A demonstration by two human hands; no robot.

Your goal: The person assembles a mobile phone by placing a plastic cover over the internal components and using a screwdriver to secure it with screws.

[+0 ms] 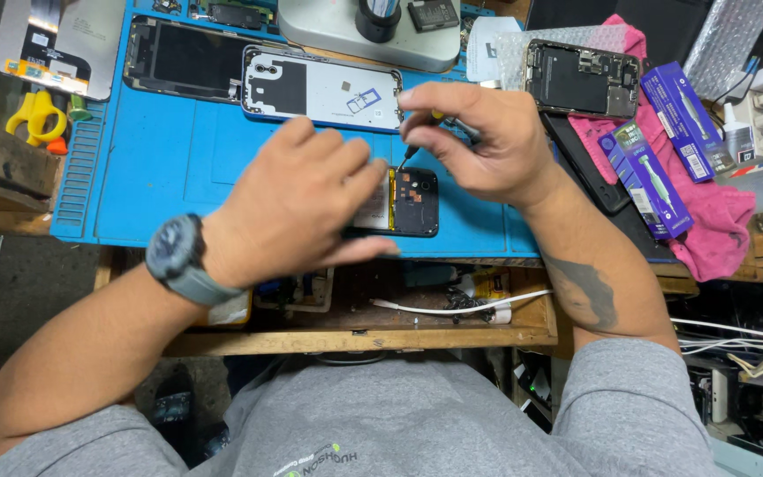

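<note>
An opened black phone lies on the blue work mat near its front edge, its inner board and a yellow strip showing. My left hand lies over the phone's left part and holds it down. My right hand pinches a small screwdriver whose tip touches the top of the phone's board. A grey watch is on my left wrist.
A white phone back cover and a dark screen panel lie at the mat's far side. Another opened phone rests on a pink cloth, beside blue tool boxes. Yellow scissors lie left. An open drawer is below.
</note>
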